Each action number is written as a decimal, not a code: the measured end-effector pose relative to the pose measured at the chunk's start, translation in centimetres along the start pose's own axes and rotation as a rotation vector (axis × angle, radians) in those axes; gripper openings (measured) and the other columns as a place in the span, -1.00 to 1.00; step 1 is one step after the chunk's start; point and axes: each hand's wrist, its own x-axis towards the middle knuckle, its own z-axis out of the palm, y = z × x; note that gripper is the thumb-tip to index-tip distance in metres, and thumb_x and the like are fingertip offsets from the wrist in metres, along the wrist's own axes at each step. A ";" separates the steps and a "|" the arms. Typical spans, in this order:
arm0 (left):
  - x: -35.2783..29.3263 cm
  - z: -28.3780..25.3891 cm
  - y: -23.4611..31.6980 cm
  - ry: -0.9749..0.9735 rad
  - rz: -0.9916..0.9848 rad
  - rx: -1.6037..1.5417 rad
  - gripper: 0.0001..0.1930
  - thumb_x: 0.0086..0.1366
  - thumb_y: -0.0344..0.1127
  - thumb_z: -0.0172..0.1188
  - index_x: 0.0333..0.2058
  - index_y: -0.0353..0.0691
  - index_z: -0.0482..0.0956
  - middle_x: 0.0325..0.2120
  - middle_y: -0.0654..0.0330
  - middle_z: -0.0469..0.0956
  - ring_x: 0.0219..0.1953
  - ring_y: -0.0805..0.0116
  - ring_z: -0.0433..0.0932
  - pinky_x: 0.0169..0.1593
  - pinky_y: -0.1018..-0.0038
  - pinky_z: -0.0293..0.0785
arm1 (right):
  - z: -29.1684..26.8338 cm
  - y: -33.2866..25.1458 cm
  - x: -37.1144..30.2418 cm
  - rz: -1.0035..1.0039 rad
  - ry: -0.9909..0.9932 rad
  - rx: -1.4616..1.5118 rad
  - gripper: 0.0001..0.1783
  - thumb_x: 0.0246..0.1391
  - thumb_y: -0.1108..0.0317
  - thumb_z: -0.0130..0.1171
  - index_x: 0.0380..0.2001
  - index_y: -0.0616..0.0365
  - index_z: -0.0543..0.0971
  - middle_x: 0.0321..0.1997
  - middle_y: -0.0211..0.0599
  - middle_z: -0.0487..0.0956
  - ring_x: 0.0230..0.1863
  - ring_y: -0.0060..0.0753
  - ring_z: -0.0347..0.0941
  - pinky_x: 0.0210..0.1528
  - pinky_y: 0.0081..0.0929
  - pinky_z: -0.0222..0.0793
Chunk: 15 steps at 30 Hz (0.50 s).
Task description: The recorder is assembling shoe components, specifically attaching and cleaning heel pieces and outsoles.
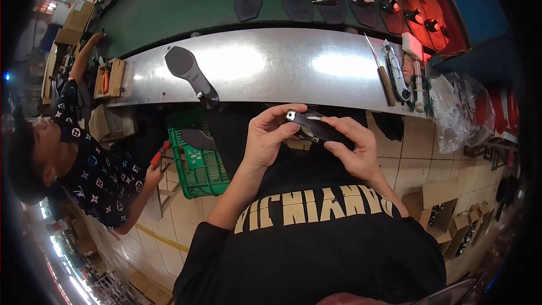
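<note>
Over my lap, just in front of the bench edge, I hold a black heeled sandal (323, 129) in both hands. My left hand (266, 137) pinches its heel end, where a small pale heel tip with a dark dot faces up. Around the other end of the sole curl the fingers and thumb of my right hand (354, 148). Part of the sandal's underside and straps is hidden by my fingers. A second dark sandal (186, 70) lies sole up on the metal bench (254, 87), its heel toward the near edge.
Several sandals (297, 3) line the green belt (186, 5) behind the bench. A wood-handled pointed tool (385, 82), a cutter knife (397, 73) and plastic bags (451, 107) are at right. A green crate (197, 172) stands lower left. A co-worker (96, 164) holds a red-handled tool.
</note>
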 end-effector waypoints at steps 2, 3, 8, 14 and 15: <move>-0.4 -0.2 0.2 0.014 0.002 0.007 -0.66 0.16 -0.55 0.26 -0.04 -0.35 0.55 -0.06 0.08 0.56 -0.16 0.44 0.58 -0.17 0.55 0.62 | 0.1 -0.3 0.2 0.020 -0.033 -0.008 -0.51 -0.09 0.61 0.22 0.01 0.22 0.55 -0.22 -0.18 0.59 -0.23 -0.37 0.54 -0.15 -0.54 0.42; -0.4 -0.2 0.3 0.023 0.000 0.016 -0.66 0.15 -0.56 0.26 -0.05 -0.35 0.56 -0.07 0.09 0.57 -0.16 0.44 0.58 -0.17 0.56 0.60 | 0.1 -0.3 0.3 0.019 -0.032 -0.004 -0.51 -0.09 0.61 0.22 0.01 0.22 0.55 -0.22 -0.18 0.59 -0.23 -0.37 0.54 -0.15 -0.54 0.42; -0.3 -0.6 0.0 0.022 0.062 0.097 -0.65 0.13 -0.61 0.25 -0.06 -0.35 0.57 -0.06 0.09 0.56 -0.16 0.46 0.56 -0.16 0.56 0.58 | -0.3 -0.6 1.0 -0.020 -0.071 -0.110 -0.55 -0.04 0.58 0.20 0.01 0.24 0.54 -0.30 -0.19 0.58 -0.30 -0.38 0.54 -0.23 -0.51 0.43; 1.8 -0.9 -0.2 -0.051 0.123 0.198 -0.64 0.10 -0.65 0.24 -0.07 -0.37 0.59 -0.02 -0.01 0.54 -0.08 0.36 0.55 -0.10 0.54 0.56 | -1.3 -0.8 2.3 -0.057 -0.061 -0.235 -0.55 -0.06 0.51 0.25 -0.01 0.18 0.55 -0.36 -0.21 0.56 -0.37 -0.27 0.52 -0.30 -0.43 0.43; 2.2 -0.9 -0.2 -0.094 0.179 0.243 -0.63 0.10 -0.66 0.24 -0.06 -0.36 0.60 0.00 -0.05 0.53 -0.05 0.31 0.55 -0.07 0.53 0.55 | -1.6 -0.9 2.6 -0.044 -0.048 -0.234 -0.55 -0.06 0.51 0.25 -0.01 0.18 0.55 -0.36 -0.21 0.56 -0.37 -0.27 0.52 -0.30 -0.43 0.43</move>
